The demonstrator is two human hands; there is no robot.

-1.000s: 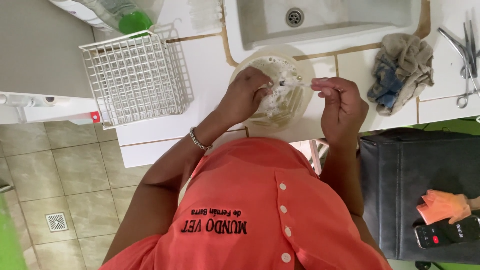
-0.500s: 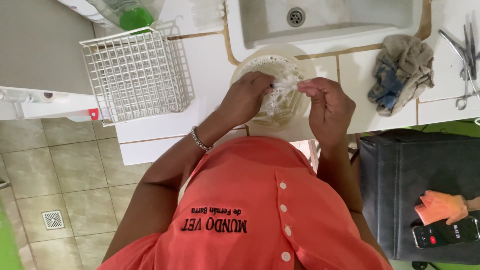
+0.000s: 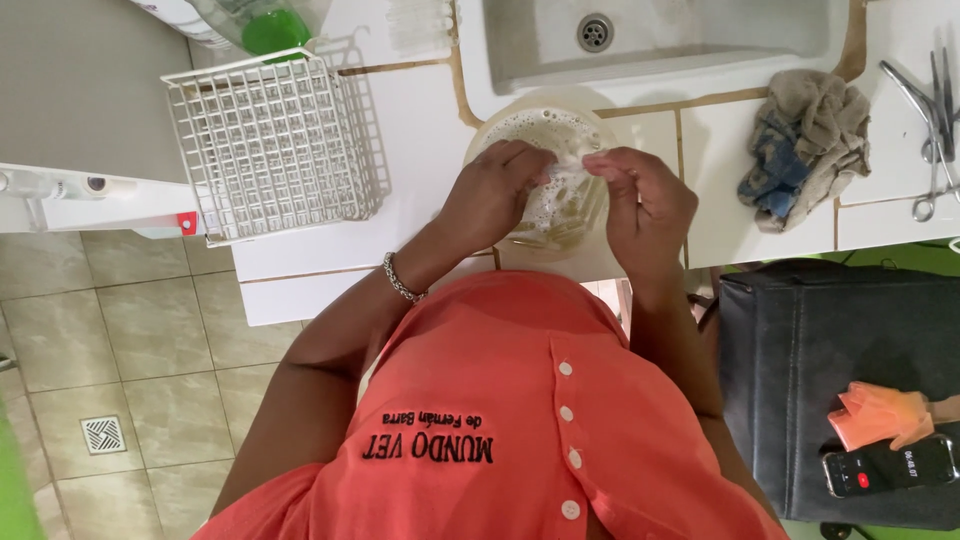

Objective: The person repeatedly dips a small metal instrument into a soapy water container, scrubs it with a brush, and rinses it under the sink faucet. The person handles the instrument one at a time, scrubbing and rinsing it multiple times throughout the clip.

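Left hand [image 3: 490, 195] and right hand [image 3: 645, 200] meet over a round bowl [image 3: 520, 125] of foamy liquid at 12 o'clock from the person; both are curled, fingers pinching a small pale item [image 3: 570, 175], too blurred to identify. The bowl sits on the white counter [image 3: 420, 130], just below the sink [image 3: 650, 40]. A wire basket [image 3: 275, 145] lies at 9 o'clock from the bowl, a crumpled rag [image 3: 805, 145] at 3 o'clock, metal scissors [image 3: 930, 120] beyond it.

Bright, even daylight fills the scene; the white counter [image 3: 330, 250] nears overexposure. Shadows stay soft beneath the wire basket [image 3: 275, 145]. Focus is sharp throughout, with mild wide-angle bending at the edges.
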